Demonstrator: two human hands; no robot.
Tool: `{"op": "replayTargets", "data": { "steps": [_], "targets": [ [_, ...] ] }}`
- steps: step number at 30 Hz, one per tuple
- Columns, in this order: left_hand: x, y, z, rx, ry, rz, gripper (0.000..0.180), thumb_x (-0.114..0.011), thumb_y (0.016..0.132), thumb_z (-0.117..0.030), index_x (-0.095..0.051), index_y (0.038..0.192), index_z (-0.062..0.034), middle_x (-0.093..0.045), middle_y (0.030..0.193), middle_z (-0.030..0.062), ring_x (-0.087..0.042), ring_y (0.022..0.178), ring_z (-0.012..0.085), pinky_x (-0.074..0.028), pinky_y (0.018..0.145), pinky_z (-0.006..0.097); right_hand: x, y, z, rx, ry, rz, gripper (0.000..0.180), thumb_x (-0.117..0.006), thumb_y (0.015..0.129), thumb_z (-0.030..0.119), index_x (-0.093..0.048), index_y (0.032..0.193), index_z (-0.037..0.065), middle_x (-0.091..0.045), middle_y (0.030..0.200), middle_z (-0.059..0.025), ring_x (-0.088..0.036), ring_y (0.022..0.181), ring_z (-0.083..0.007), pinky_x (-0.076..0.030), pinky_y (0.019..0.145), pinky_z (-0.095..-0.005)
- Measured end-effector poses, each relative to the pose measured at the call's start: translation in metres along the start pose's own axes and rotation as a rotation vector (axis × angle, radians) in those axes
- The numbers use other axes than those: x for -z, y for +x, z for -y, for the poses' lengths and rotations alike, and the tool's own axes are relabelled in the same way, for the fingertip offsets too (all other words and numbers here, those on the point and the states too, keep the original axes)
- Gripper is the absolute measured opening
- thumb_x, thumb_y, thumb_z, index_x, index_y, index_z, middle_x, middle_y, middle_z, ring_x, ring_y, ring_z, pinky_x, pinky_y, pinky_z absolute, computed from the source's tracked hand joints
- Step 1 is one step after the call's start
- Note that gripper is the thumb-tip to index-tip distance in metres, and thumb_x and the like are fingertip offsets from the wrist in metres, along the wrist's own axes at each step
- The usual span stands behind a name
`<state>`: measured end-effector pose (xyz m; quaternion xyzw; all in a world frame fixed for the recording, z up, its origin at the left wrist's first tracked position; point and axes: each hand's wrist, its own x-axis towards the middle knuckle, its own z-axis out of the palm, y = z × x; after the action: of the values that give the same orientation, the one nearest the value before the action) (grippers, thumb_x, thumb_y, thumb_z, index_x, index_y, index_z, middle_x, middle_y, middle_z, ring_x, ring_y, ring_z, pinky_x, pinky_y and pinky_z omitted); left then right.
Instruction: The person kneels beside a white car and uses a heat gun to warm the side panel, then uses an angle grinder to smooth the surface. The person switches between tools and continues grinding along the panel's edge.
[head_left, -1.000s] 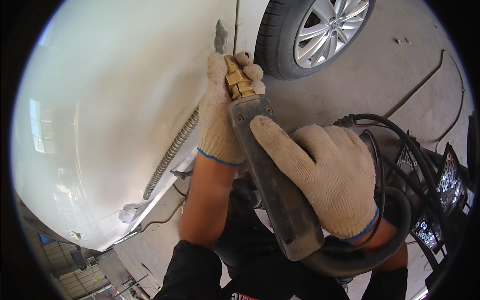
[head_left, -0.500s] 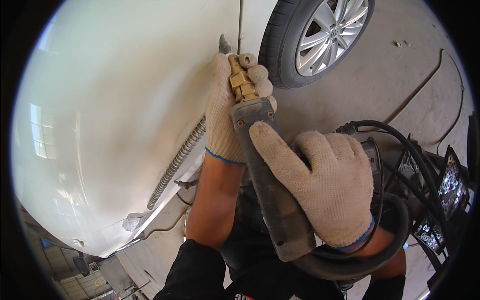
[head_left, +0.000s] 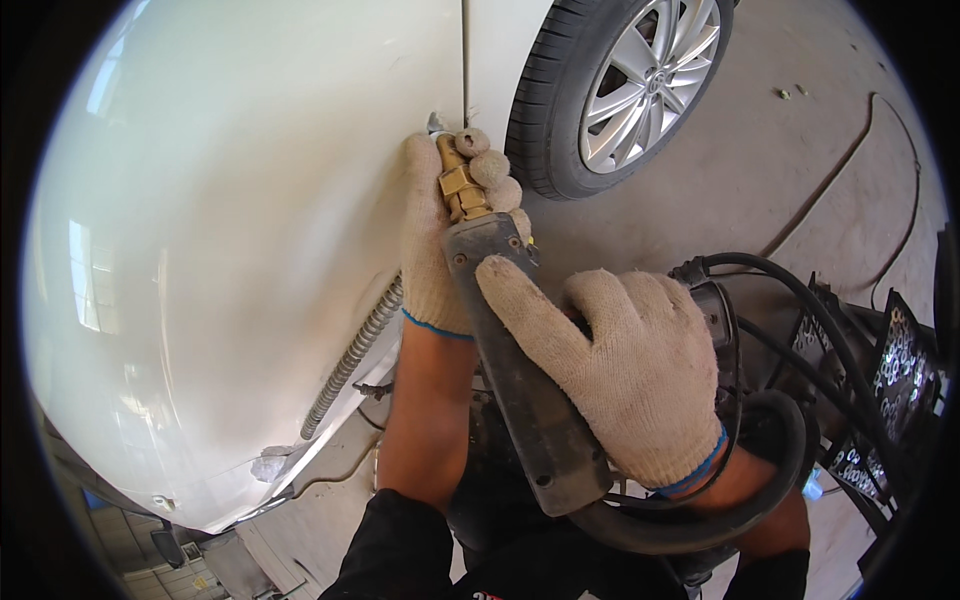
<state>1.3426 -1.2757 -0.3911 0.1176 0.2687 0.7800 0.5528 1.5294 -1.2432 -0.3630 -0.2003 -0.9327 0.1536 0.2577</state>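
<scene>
In gloved hands I hold a welding gun with a long black body and a brass front end. My left hand, fingers curled, wraps around the brass part, and its fingertips show on the far side. My right hand grips the gun's body from the right, thumb lying along its top and the other fingers bent out of sight. The brass tip points at a small grey bare patch on the white car panel, beside a vertical panel gap. Whether the tip touches the metal is hidden by my left hand.
A car wheel stands just right of the gap. A coiled metal strip runs along the panel's lower part, above a scraped grey spot. Thick black cables lead right to perforated dark plates. A hose lies on the floor.
The view has shifted slightly, and my hands and the welding gun appear a little lower and further left. Less of the grey patch shows above my left hand. Both grips look the same.
</scene>
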Motion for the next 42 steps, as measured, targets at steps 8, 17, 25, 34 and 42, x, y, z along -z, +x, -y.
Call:
{"op": "replayTargets", "data": {
  "steps": [8,17,25,34,42],
  "targets": [
    [0.0007,0.0019,-0.0009,0.014,-0.002,0.043,0.042,-0.045,0.102,-0.053,-0.054,0.105,-0.0123,-0.054,0.084,0.0001,-0.05,0.066,0.0098,-0.046,0.05,0.024,-0.0031,-0.0016,-0.0031,0.007,0.047,-0.005,0.059,-0.066,0.076,0.02,-0.061,0.134,0.028,-0.048,0.077,-0.0008,-0.054,0.066,-0.0201,-0.046,0.062,-0.035],
    [0.003,0.0038,-0.0039,-0.003,0.044,0.111,0.044,-0.046,0.102,-0.054,-0.055,0.107,-0.0107,-0.056,0.086,0.0012,-0.052,0.066,0.0106,-0.048,0.05,0.023,-0.0019,-0.0009,-0.0026,0.002,0.064,-0.003,0.057,-0.067,0.076,0.022,-0.062,0.133,0.028,-0.05,0.079,-0.001,-0.055,0.067,-0.0207,-0.046,0.062,-0.0352],
    [0.0012,0.0033,-0.0021,0.003,0.017,0.018,0.041,-0.045,0.103,-0.052,-0.054,0.107,-0.0123,-0.055,0.086,0.0002,-0.051,0.068,0.0098,-0.045,0.052,0.023,0.0002,0.0007,-0.0031,-0.003,0.057,-0.007,0.057,-0.067,0.075,0.024,-0.062,0.132,0.028,-0.048,0.078,-0.0012,-0.054,0.067,-0.0213,-0.046,0.062,-0.0353],
    [0.0061,0.0046,-0.0052,0.034,0.008,0.135,0.039,-0.047,0.102,-0.052,-0.053,0.107,-0.0137,-0.054,0.088,-0.0008,-0.051,0.07,0.0105,-0.047,0.054,0.025,-0.0003,0.0012,-0.0023,-0.018,0.063,-0.042,0.059,-0.068,0.074,0.022,-0.062,0.133,0.03,-0.049,0.079,-0.0008,-0.055,0.069,-0.0214,-0.047,0.064,-0.0363],
    [0.0004,0.0014,-0.0038,0.036,-0.021,0.099,0.039,-0.046,0.103,-0.052,-0.054,0.106,-0.0139,-0.056,0.088,-0.0013,-0.053,0.07,0.0108,-0.049,0.055,0.026,0.0003,0.001,-0.0028,-0.005,0.031,0.003,0.059,-0.068,0.074,0.021,-0.062,0.133,0.03,-0.05,0.08,-0.0006,-0.056,0.071,-0.0217,-0.047,0.063,-0.036]
  ]
}}
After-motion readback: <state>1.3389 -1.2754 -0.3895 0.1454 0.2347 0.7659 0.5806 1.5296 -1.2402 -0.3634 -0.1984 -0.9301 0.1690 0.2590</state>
